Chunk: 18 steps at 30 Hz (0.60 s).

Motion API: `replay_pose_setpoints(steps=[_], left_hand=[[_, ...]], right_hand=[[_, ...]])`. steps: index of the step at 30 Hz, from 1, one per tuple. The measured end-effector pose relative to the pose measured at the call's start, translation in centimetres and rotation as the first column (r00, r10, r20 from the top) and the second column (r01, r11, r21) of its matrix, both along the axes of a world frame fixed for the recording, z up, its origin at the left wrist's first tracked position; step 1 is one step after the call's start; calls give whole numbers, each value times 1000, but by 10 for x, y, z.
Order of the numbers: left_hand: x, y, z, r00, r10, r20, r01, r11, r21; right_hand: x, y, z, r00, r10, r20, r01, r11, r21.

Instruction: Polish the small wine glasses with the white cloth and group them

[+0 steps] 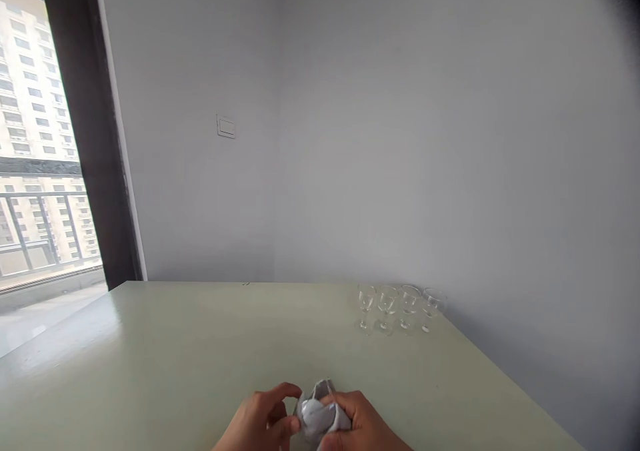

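At the bottom middle, my right hand (pixel 363 424) is closed round a bunched light grey cloth (pixel 337 416). Shiny highlights and a clear curved surface against the cloth look like a drinking glass (pixel 311 410), mostly covered by cloth and fingers. My left hand (pixel 267 416) is on its left side, with the forefinger and thumb curled to its edge. The lower part of what I hold runs out of the picture.
Several clear stemmed glasses (pixel 387 308) stand upright in a row near the far right corner of the pale green table (pixel 200 344). Grey walls meet behind it, with a light switch (pixel 226 127). A window (pixel 40 131) is on the left.
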State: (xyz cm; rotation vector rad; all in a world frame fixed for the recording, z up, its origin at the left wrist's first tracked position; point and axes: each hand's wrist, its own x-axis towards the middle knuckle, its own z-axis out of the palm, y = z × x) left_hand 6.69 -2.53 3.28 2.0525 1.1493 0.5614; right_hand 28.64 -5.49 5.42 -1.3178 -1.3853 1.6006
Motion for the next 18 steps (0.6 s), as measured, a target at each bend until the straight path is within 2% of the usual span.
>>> replay_pose_setpoints(steps=[1,2,3,4,5,6,7,8,10,12,13,14,15,16,18], left_hand=[[2,-1,0,995,42,-96,-14,962,273],[4,-3,1,981,100,-167,7,840,543],[6,-4,3,967,157,-200,47,663,748],[7,-5,5,957,200,-209,86,491,867],[7,-5,7,950,226,-215,118,378,918],[6,-5,9,947,234,-221,136,332,934],[4,-5,11,948,216,-233,149,345,927],[1,-4,12,953,171,-249,162,406,900],[-3,-3,15,970,45,-241,166,602,781],[-6,-3,18,986,-80,-144,147,817,558],[-6,-3,19,990,-118,-79,140,906,400],[-6,-4,20,991,-133,-12,132,966,222],[-6,-5,21,990,-130,49,128,991,42],[-5,-6,22,987,-124,101,136,984,-119],[-5,-7,24,973,-123,193,185,921,-342]], right_hand=[[-4,4,-3,995,-52,-80,53,999,7],[-8,7,-6,981,-81,-178,85,996,15],[-12,10,-10,955,-85,-283,96,995,27],[-15,13,-13,926,-60,-373,81,996,40],[-17,13,-14,903,-27,-428,54,997,51],[-17,13,-14,901,-6,-434,34,998,55],[-16,11,-12,922,4,-387,16,999,48],[-13,7,-8,956,8,-293,4,999,40],[-5,-3,5,999,30,-27,-29,999,29],[4,-13,20,973,104,208,-114,993,35],[8,-17,26,946,152,285,-174,983,52],[10,-20,31,921,192,339,-231,970,79],[12,-22,35,902,220,372,-280,953,116],[12,-22,36,896,225,383,-310,934,176],[11,-20,35,921,201,335,-320,879,353]])
